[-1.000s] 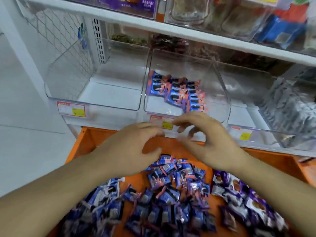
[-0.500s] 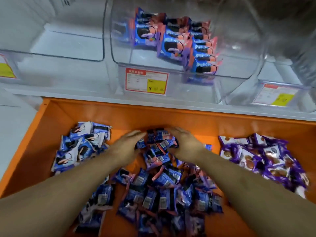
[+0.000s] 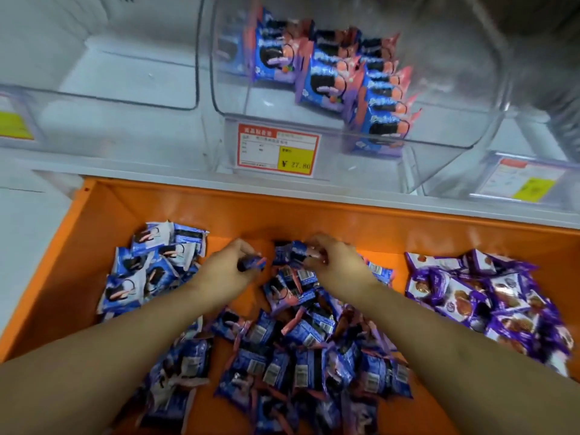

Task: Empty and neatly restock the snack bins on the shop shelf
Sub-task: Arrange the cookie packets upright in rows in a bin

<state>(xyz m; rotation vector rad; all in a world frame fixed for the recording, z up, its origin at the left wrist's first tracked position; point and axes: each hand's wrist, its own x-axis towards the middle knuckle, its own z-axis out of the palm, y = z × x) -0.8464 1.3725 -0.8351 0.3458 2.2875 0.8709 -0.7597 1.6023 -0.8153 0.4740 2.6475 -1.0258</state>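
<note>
Snack packets [image 3: 301,350], blue with pink ends, lie heaped in the middle of the orange tray [image 3: 194,211] below the shelf. At the heap's far edge the left hand [image 3: 226,271] pinches one packet [image 3: 252,264] between curled fingers, and the right hand [image 3: 335,265] grips a small bunch of packets [image 3: 292,252]. White-and-blue packets [image 3: 150,265] fill the tray's left part; purple packets [image 3: 489,299] fill its right part. Above, the middle clear bin [image 3: 455,127] holds a row of blue-and-pink packets [image 3: 342,80] standing on edge along its right half. The left clear bin [image 3: 131,98] shows no contents. The middle bin's red-bordered price label [image 3: 277,150] reads "¥ 27.80"; its other print is illegible. The right-hand label [image 3: 524,180] is blurred.
</note>
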